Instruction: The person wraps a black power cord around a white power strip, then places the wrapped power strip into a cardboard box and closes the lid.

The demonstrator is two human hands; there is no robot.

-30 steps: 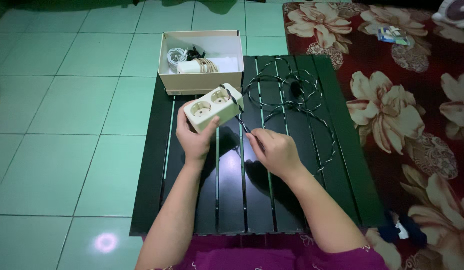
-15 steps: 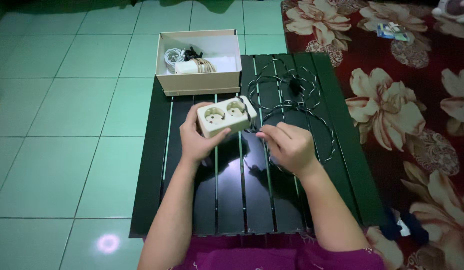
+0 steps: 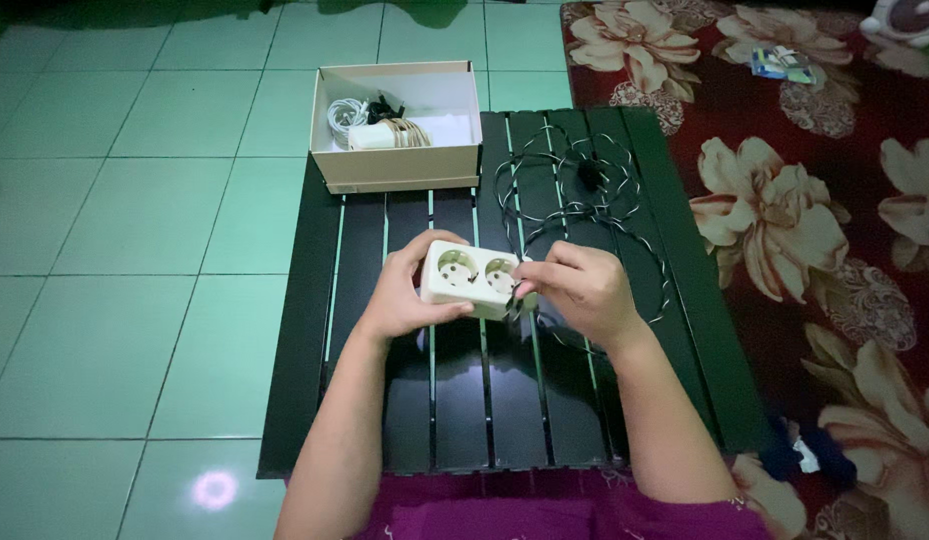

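Observation:
A cream double socket block (image 3: 469, 277) with two round outlets is held over the black slatted table (image 3: 485, 400). My left hand (image 3: 405, 296) grips its left end. My right hand (image 3: 577, 289) pinches the black-and-white braided cord (image 3: 625, 215) right at the block's right end. The cord runs back from there in loose loops across the far right of the table.
An open cream cardboard box (image 3: 397, 170) with a coiled white cable and a pale adapter stands at the table's far left corner. Green tiled floor (image 3: 115, 230) lies to the left. A dark red floral carpet (image 3: 835, 200) lies to the right, with a small packet (image 3: 783, 63) on it.
The socket block has come down and toward me, turning level. My right hand has moved up along the cord to the block's right end.

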